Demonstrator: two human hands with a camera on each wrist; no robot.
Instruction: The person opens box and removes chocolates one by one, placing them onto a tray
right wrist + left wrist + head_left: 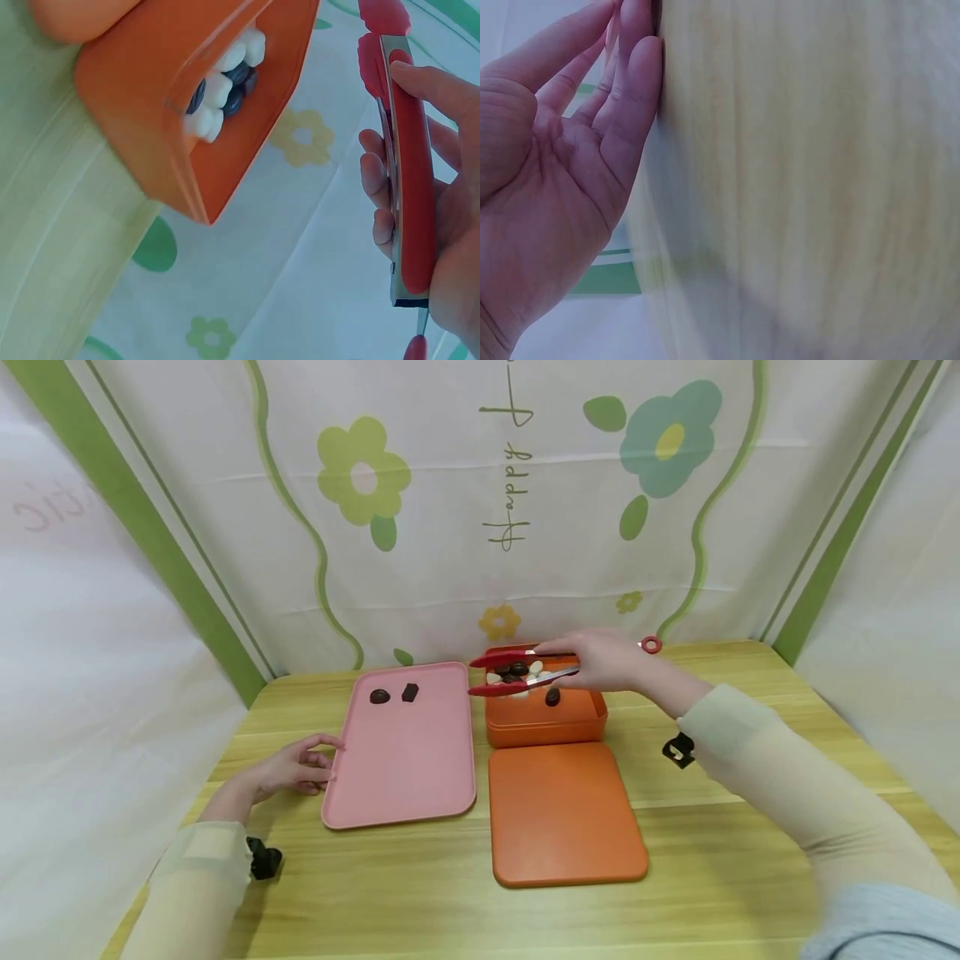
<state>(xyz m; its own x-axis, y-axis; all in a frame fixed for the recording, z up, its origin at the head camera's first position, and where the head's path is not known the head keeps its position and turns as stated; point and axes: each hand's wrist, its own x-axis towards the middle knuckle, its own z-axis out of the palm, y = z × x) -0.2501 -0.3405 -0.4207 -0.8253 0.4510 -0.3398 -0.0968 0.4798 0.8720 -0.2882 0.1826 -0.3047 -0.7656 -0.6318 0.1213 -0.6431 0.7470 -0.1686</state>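
My right hand grips red-tipped metal tongs above the orange box. The tong tips are spread over the box's left side, with nothing seen pinched between them. Inside the box lie white pieces and dark chocolate-like pieces, one dark piece apart from the rest. On the pink tray sit a round dark piece and a blocky dark piece. My left hand touches the tray's left rim with loosely bent fingers; their tips are cut off in the left wrist view.
An orange lid lies flat in front of the box, right of the tray. The wooden table meets a flowered cloth close behind the box. Cloth walls stand at both sides.
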